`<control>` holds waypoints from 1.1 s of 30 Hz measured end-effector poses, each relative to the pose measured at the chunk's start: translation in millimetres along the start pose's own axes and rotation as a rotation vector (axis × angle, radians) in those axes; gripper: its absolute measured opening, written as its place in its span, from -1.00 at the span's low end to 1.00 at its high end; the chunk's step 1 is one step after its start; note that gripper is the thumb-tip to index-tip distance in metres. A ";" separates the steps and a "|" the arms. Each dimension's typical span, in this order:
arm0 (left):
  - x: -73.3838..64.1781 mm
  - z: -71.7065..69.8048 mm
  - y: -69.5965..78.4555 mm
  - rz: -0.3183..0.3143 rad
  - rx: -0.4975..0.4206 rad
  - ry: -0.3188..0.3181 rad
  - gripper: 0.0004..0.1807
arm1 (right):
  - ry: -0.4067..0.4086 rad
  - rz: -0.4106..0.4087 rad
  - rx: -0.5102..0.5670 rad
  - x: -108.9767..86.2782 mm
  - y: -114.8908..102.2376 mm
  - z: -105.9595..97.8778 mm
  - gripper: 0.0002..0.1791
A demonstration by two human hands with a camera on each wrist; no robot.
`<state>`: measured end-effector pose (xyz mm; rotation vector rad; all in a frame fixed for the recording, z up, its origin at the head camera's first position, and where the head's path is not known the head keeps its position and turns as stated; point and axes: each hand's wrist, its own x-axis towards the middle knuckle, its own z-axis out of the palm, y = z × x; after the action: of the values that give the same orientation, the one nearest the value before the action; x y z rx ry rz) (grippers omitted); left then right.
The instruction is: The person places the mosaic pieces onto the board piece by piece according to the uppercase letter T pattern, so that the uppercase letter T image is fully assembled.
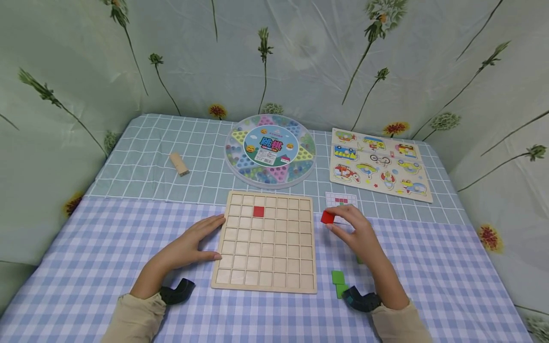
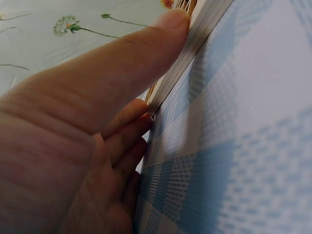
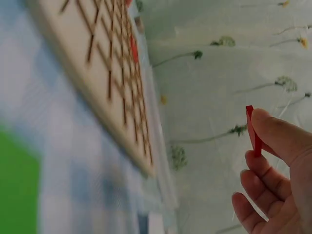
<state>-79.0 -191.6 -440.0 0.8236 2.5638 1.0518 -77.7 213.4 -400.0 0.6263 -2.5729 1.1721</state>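
Note:
A wooden grid board (image 1: 268, 247) lies on the checked cloth, with one red square tile (image 1: 259, 211) in its top row. My left hand (image 1: 188, 245) rests along the board's left edge, thumb and fingers spread and touching its side. In the left wrist view the thumb (image 2: 136, 61) lies against the board's edge. Right of the board, my right hand (image 1: 361, 233) pinches a second red square tile (image 1: 327, 217) between thumb and fingertips. The right wrist view shows this thin tile (image 3: 253, 131) edge-on, held up off the cloth. A small pattern card (image 1: 331, 198) lies partly hidden behind that hand.
Green square tiles (image 1: 338, 277) lie near my right wrist, another partly under the forearm. Farther back are a round marble game box (image 1: 270, 150), a wooden picture puzzle (image 1: 379, 164) and a small wooden block (image 1: 178, 164). A floral curtain hangs behind the table.

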 end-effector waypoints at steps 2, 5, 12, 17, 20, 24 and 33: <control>0.2 -0.1 0.3 -0.002 -0.001 -0.001 -0.05 | 0.005 -0.045 0.036 11.5 -6.9 5.4 -0.61; 0.3 -0.5 0.6 -0.006 -0.003 -0.002 -0.04 | -0.001 -0.082 0.085 27.0 -16.4 16.8 -0.62; 0.9 -0.3 0.1 0.010 -0.004 0.005 -0.05 | -0.013 -0.042 0.182 52.8 -28.9 54.9 -0.63; 1.2 -0.2 -0.6 0.011 0.002 0.007 -0.05 | -0.067 0.045 0.164 61.4 -28.5 82.5 -0.65; 1.4 -0.1 -0.6 0.009 0.000 0.005 -0.05 | -0.119 0.124 0.164 62.2 -24.6 94.6 -0.69; 1.4 0.2 -0.6 0.008 -0.001 0.005 -0.05 | -0.155 0.187 0.167 62.0 -18.2 103.5 -0.73; 1.3 1.4 -2.6 0.012 0.006 0.014 -0.04 | -0.204 0.125 0.117 62.6 -11.1 110.1 -0.78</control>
<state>-80.5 -191.6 -442.9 0.8377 2.5776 1.0570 -132.2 105.6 -439.6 0.6487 -2.7633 1.3728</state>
